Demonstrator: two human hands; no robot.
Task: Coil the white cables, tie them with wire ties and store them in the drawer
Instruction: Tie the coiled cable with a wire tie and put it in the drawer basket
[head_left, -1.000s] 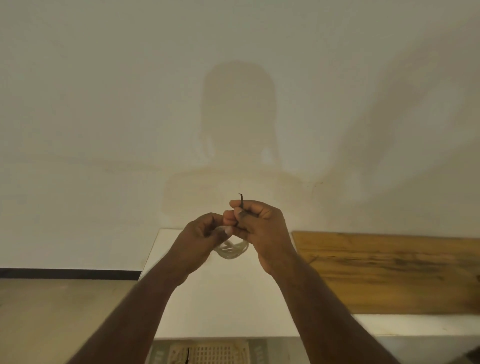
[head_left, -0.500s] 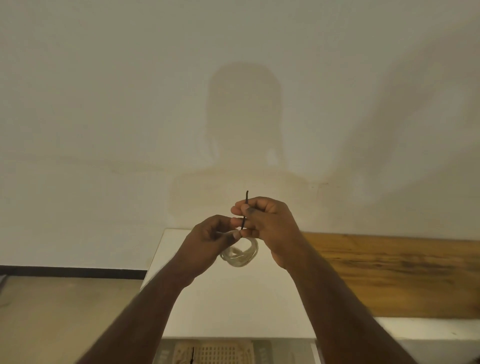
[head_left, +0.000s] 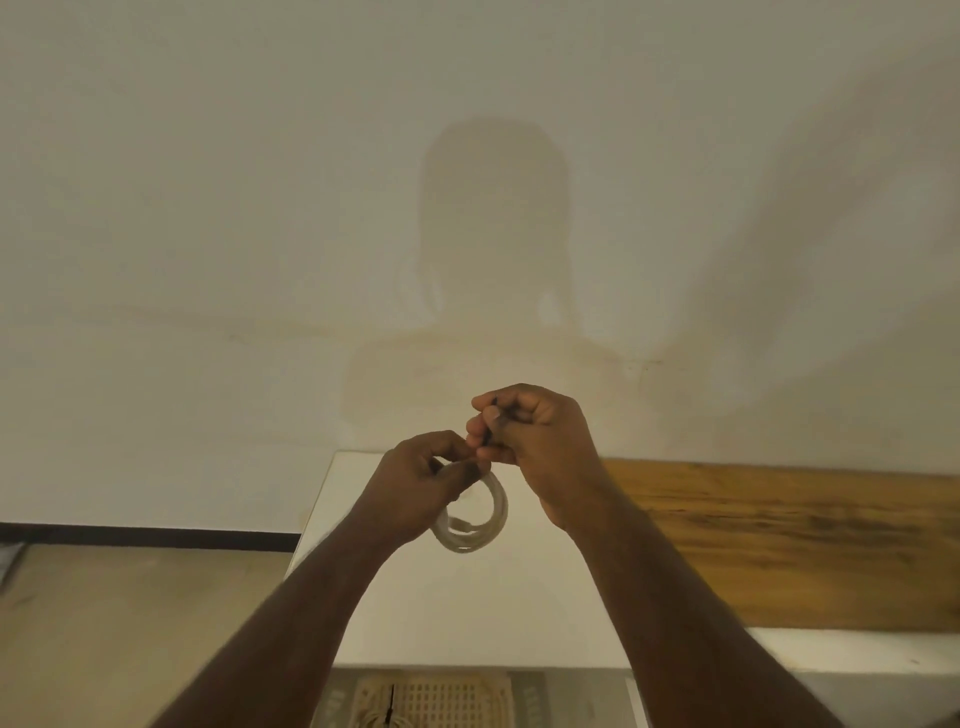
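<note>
Left hand (head_left: 415, 486) gripping coiled white cable (head_left: 475, 525), right hand (head_left: 535, 441) apparently pinching dark wire tie (head_left: 488, 434), above white cabinet (head_left: 467, 613)

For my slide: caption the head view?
Left hand holds coiled white cable; right hand pinches thin dark wire tie.

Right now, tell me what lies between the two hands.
In the head view, the left hand and right hand nearly touch; only the dark wire tie and the top of the white cable coil bridge them.

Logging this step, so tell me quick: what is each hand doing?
Left hand: grips the coiled white cable.
Right hand: pinches the dark wire tie.
</note>
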